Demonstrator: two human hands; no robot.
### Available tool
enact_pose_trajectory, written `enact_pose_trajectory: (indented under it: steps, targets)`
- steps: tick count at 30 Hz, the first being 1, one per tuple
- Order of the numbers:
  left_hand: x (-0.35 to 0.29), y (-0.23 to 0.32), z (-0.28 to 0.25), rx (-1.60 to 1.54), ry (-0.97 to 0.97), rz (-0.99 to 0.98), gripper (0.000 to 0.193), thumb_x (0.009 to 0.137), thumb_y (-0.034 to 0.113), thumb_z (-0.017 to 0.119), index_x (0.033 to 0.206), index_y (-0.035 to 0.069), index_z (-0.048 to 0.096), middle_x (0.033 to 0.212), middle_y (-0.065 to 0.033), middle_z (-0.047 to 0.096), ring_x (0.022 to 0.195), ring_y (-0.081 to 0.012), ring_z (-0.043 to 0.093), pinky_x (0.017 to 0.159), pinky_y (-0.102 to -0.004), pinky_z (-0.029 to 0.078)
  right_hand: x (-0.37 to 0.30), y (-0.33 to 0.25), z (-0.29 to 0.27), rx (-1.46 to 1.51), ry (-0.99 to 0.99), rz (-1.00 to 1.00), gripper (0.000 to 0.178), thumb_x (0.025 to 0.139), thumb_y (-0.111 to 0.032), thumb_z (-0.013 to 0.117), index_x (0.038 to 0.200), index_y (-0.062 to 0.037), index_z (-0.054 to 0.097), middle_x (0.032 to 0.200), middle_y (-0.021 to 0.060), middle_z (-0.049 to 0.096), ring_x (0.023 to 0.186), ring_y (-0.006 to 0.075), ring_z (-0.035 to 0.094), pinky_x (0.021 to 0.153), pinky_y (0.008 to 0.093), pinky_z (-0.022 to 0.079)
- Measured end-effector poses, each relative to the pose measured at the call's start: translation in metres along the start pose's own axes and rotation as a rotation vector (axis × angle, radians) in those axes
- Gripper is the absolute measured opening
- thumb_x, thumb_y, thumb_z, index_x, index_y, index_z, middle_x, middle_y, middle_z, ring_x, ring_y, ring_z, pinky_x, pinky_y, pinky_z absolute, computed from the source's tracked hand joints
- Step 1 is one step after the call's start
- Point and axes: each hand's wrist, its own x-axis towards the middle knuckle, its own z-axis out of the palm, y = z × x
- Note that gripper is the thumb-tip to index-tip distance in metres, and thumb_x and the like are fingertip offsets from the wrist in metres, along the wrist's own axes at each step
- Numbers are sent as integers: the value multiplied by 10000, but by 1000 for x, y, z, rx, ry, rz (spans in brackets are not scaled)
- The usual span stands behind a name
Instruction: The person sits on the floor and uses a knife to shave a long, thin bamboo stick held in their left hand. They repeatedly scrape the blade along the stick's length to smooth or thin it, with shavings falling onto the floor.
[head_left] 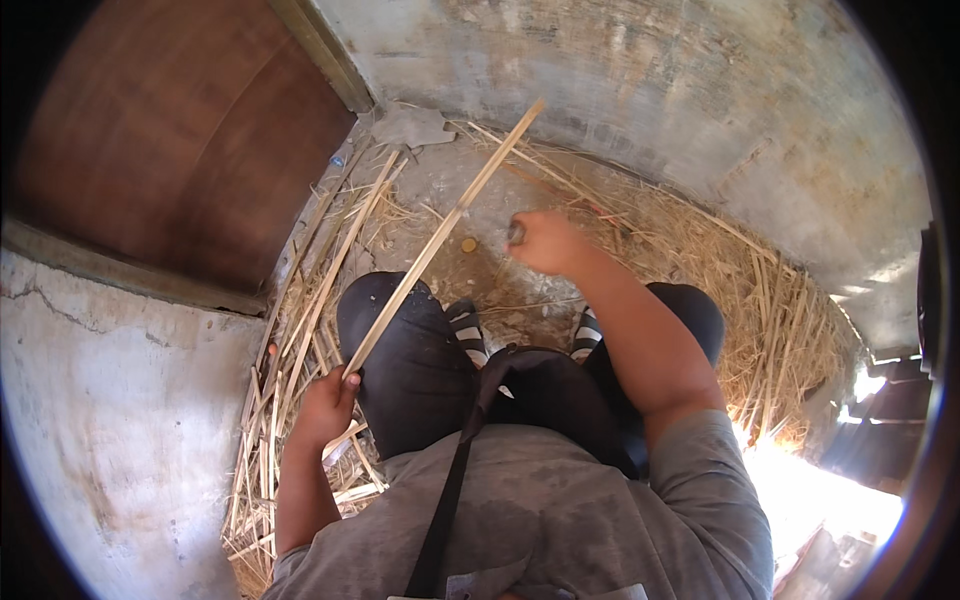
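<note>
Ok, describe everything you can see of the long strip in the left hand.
The strip is long, narrow, nearly straight and pale yellow, with fine lengthwise lines; it looks like split bamboo or wood. The left hand grips its near end, and it slants away, up and to the right, passing above the left knee. Its far end shows against the wall; contact with knee or wall is unclear. The right hand is off it.
</note>
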Motion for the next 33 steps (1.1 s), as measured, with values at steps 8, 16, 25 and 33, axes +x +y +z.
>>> enact_pose_trajectory:
  steps: [8, 16, 25, 33]
  targets:
    - [-4, 4, -14, -8, -76, -116, 354, 1018, 359, 612, 988, 9, 657, 797, -183, 675, 656, -304, 657, 626, -432, 496, -20, -36, -16, -69, -153, -184, 282, 816, -331, 762, 1000, -125, 703, 910, 115, 731, 929, 357, 699, 799, 480, 555]
    - [-14, 15, 17, 239, 363, -4, 396, 977, 423, 656, 1014, 29, 642, 797, -204, 694, 712, -417, 691, 625, -479, 520, -16, -19, -21, -71, -79, -149, 329, 825, -341, 763, 999, -71, 691, 916, 151, 719, 934, 390, 683, 794, 502, 541]
    - [-17, 11, 3, 152, 187, -25, 460, 1012, 445, 599, 885, 3, 599, 651, -206, 632, 659, -426, 659, 598, -474, 490, -16, -39, -11, -60, -153, -214, 325, 825, -335, 754, 1015, -75, 705, 952, 161, 724, 964, 392, 686, 833, 492, 544]
    - [-16, 12, -1, 3, 106, -67, 497, 1026, 446, 581, 861, -23, 589, 642, -188, 622, 623, -364, 643, 598, -444, 473, -3, -14, -9, -39, -20, -128, 378, 818, -334, 756, 1083, -68, 709, 997, 182, 723, 984, 398, 685, 843, 495, 540]
